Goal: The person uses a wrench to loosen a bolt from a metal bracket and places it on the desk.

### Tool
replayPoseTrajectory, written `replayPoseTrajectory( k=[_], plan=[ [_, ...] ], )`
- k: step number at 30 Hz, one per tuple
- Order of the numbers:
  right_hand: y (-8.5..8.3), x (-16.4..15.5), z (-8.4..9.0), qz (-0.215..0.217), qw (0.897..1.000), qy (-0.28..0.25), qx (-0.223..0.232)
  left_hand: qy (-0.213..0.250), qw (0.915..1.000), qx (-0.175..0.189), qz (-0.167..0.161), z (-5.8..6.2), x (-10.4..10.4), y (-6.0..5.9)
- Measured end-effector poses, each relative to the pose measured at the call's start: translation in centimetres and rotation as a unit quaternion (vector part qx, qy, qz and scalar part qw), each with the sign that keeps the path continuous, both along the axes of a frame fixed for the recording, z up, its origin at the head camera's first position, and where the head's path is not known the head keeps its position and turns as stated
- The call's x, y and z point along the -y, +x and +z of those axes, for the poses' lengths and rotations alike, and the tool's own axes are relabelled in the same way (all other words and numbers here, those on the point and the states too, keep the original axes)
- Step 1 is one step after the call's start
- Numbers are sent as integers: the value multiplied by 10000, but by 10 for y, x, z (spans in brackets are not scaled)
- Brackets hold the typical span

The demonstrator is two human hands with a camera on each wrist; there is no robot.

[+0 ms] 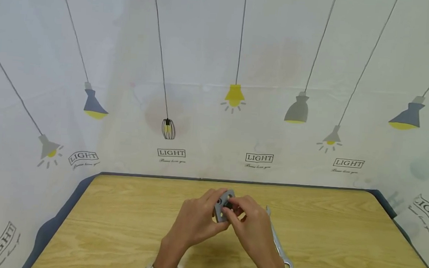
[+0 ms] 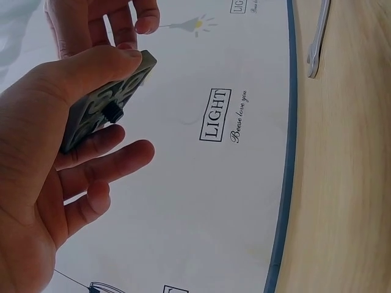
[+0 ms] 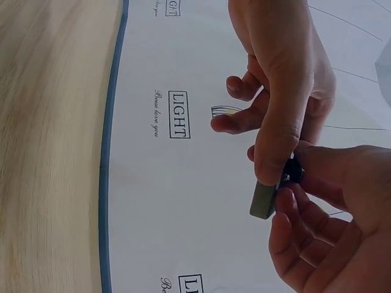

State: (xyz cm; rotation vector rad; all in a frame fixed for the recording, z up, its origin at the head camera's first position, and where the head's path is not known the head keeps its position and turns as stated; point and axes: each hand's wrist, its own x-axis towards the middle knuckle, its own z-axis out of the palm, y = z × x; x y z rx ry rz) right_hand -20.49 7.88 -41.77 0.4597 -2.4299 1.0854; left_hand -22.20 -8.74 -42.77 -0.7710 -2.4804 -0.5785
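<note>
A small grey metal plate (image 1: 223, 202) with holes is held above the wooden table (image 1: 127, 227). My left hand (image 1: 203, 215) grips it, with the thumb (image 2: 91, 67) along one edge and the fingers beneath. My right hand (image 1: 242, 217) meets the plate from the right. Its fingertips (image 3: 287, 198) pinch a small black part (image 2: 113, 113) that sits in the plate's face. In the right wrist view the plate (image 3: 263, 201) shows edge-on between my left hand (image 3: 278, 91) and my right hand (image 3: 333, 238).
A silver open-end wrench (image 1: 278, 242) lies on the table just right of my right hand; its end (image 2: 316, 43) also shows in the left wrist view. A white cloth printed with lamps (image 1: 235, 98) rises behind the table's dark-edged far rim (image 1: 233, 181).
</note>
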Motion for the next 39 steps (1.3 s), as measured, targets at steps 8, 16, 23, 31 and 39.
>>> replayPoseTrajectory(
  k=[8,16,23,31,39],
  plan=[
    [0,0,1,39,10000,54,-3,18,10000,-31,-9,1,1,0],
    [0,0,1,77,9999,138,-68,-54,10000,-34,-17,0,2,-1],
    [1,0,2,83,9998,156,-29,-60,10000,27,-7,0,2,-1],
    [1,0,2,150,9998,98,-75,-53,10000,1,16,1,2,-1],
    [2,-1,4,138,9998,10,173,-33,10000,21,2,1,2,-1]
  ],
)
